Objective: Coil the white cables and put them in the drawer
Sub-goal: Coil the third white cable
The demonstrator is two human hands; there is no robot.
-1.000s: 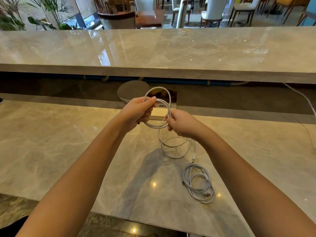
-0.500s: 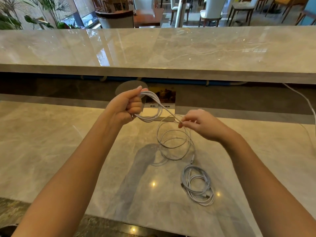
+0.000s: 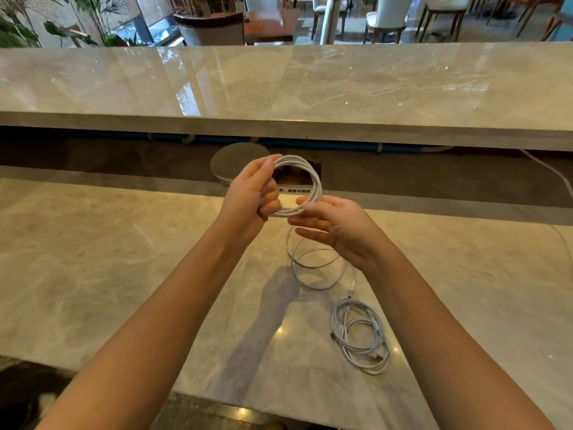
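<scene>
Table (image 3: 93, 259): a pale marble top is filling the lower half of the frame, running under both forearms.
Coiled cable (image 3: 361, 336): a wound white bundle is lying flat on the table at lower right of centre, just beside the right forearm.
Loose loops (image 3: 313, 265): the slack of a second white cable is resting on the table at centre, trailing down from the hands.
Right hand (image 3: 336, 226): it is reaching in from the right with fingers stretched out almost straight, the thumb touching the lower edge of the held ring.
Left hand (image 3: 251, 193): its fingers are curling tightly round the held ring's left side.
Held ring (image 3: 310, 178): several white turns are standing upright above the table, just above centre.
Grey disc (image 3: 238, 159): it is sitting behind the hands, beside a printed card (image 3: 297, 190).
Upper counter (image 3: 279, 85): it is stretching across the upper frame, with chairs (image 3: 387, 13) beyond.
</scene>
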